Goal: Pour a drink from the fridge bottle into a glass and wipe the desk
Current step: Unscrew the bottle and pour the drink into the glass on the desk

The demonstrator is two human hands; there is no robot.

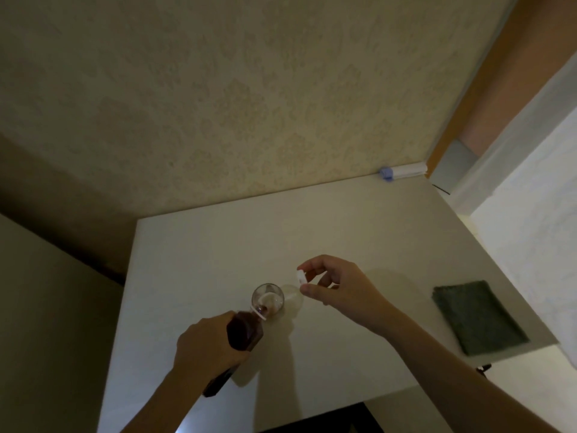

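Bottle (242, 334): I am seeing it tilted over in my left hand (206, 348), its white-ringed mouth touching the near rim of the glass (268, 300); dark red-brown drink is filling most of its body.
Bottle handling: I am judging it moderately heavy with that much liquid, fairly stiff-walled, possibly slick if it is cold from the fridge; I am keeping hold around the mid-body, where my fingers are wrapping it now.
Glass: it is standing upright on the tabletop (343, 232), clear and small, with little in it that I can make out; it is probably light and breakable, and nothing is steadying it.
Left hand: it is closing firmly around the bottle.
Right hand (337, 285): it is hovering just beside the glass, thumb and fingertips pinching a small white cap (300, 275).
Cloth (479, 317): it is lying flat near the right edge of the tabletop, dark grey-green, soft-looking, well apart from the glass.
Risk: I am thinking the bottle mouth could nudge the light glass over, so the tilt is wanting a slow hand.
Far corner: a white roll with a blue end (402, 171) is resting against the wall.
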